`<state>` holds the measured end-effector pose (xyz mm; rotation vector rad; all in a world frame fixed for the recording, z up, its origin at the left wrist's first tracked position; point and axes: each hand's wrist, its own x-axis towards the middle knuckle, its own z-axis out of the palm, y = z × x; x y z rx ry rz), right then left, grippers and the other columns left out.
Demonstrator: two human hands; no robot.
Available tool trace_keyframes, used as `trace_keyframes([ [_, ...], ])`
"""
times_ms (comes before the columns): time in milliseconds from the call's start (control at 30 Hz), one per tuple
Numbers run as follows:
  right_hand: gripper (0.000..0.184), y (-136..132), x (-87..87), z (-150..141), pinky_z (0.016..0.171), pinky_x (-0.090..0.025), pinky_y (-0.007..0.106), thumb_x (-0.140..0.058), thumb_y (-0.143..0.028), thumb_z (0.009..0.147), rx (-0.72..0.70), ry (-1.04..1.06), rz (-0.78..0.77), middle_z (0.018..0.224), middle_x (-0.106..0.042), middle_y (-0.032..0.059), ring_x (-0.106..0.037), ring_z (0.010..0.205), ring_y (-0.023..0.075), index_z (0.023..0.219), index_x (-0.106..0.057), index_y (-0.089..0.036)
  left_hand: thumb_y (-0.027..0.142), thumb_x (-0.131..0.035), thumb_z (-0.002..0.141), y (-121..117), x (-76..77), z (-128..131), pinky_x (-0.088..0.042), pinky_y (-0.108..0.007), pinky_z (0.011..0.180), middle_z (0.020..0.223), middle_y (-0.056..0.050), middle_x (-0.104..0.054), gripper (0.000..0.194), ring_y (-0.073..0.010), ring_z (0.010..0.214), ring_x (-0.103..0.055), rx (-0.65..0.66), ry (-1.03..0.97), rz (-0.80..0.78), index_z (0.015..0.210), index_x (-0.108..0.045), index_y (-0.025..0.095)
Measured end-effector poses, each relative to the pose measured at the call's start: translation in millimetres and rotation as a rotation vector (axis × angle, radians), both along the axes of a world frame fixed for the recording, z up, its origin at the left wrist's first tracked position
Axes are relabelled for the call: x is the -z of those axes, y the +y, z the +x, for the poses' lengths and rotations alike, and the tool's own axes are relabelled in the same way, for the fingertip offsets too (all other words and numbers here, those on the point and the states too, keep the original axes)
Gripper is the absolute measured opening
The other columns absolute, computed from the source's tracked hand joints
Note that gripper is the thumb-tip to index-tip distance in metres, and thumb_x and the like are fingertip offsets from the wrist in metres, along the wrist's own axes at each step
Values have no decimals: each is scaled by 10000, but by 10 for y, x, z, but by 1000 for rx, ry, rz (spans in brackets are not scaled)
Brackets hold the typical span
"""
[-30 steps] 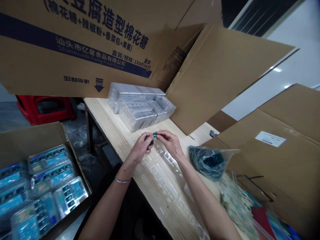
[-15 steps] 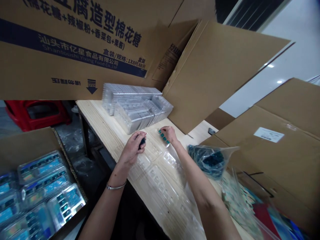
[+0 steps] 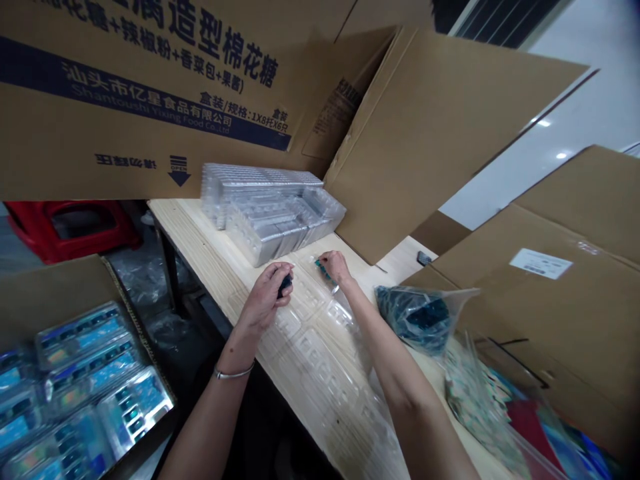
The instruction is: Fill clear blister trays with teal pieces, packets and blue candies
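My left hand (image 3: pixel 266 295) hovers over the near edge of the table, closed around several small dark teal pieces (image 3: pixel 285 285). Farther along, my right hand (image 3: pixel 334 265) bends down with its fingers pinched at a small teal piece (image 3: pixel 321 268) in the row of a clear plastic tray. The fingertips are partly hidden behind the hand. More clear moulded trays (image 3: pixel 320 360) lie flat along the table towards me, their hollows showing bare wood through the plastic. A clear bag of dark teal pieces (image 3: pixel 415 317) rests to the right of my right forearm.
Stacked clear trays (image 3: pixel 270 210) stand at the table's far end, against large cardboard boxes (image 3: pixel 400 147). At lower left, an open carton (image 3: pixel 117 293) holds filled blue packs (image 3: pixel 135 407). Bags of pale packets (image 3: pixel 475 393) lie at right. A red stool (image 3: pixel 75 230) stands beyond the carton.
My hands have parted: the right went from beside my left fingers to the far tray, where teal pieces now show. My left hand still grips its pieces. The view shifted slightly.
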<state>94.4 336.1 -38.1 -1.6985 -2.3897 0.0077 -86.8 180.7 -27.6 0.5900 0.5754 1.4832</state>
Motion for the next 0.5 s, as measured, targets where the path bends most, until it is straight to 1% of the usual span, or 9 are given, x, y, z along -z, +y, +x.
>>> trace_keyframes([
  [133,232,-57,19,-49,720,-403,242,-476,-63,728,45,-37,-1,853,-693,141,-611,798,190,750,-699,-122,341,-656,682,15,11,25,-145,-90,322,743,7,-492,276,-1,443,-383,-16,-80,-36,845,-548,146],
  [200,205,-108,-28,-71,751,-406,261,-495,-82,738,28,-46,-3,882,-681,158,-603,841,207,772,-694,-117,360,-649,688,27,30,38,-144,-93,322,729,2,-497,291,-4,445,-389,-13,-153,-57,854,-554,140],
  [267,192,-204,-119,-110,796,-406,277,-517,-135,762,-26,3,24,963,-663,146,-584,901,206,859,-682,-130,384,-629,705,39,51,47,-152,-97,324,731,-9,-505,305,-8,450,-397,-11,-215,-75,862,-557,132],
  [333,200,-366,-236,-182,797,-421,292,-523,-224,791,-120,191,47,979,-654,109,-580,888,191,913,-665,-155,403,-608,723,48,69,51,-162,-100,329,732,-17,-510,318,-13,453,-403,-26,-242,-91,873,-556,127],
  [400,213,-592,-352,-290,739,-447,294,-525,-313,801,-231,452,22,905,-654,75,-587,803,174,881,-663,-172,421,-592,735,52,81,60,-163,-105,333,725,-19,-509,330,-18,455,-407,-56,-234,-95,883,-555,128],
  [433,216,-715,-400,-353,701,-453,287,-542,-345,789,-284,546,-9,861,-649,63,-586,760,166,846,-667,-179,430,-584,741,51,85,69,-165,-107,336,723,-18,-507,336,-21,459,-411,-75,-221,-84,888,-555,129],
  [500,199,-943,-468,-479,647,-446,274,-596,-366,746,-370,600,-59,808,-630,48,-569,711,153,808,-674,-193,449,-569,749,41,90,92,-178,-111,344,714,-13,-503,349,-26,469,-417,-112,-180,-54,897,-557,133],
])
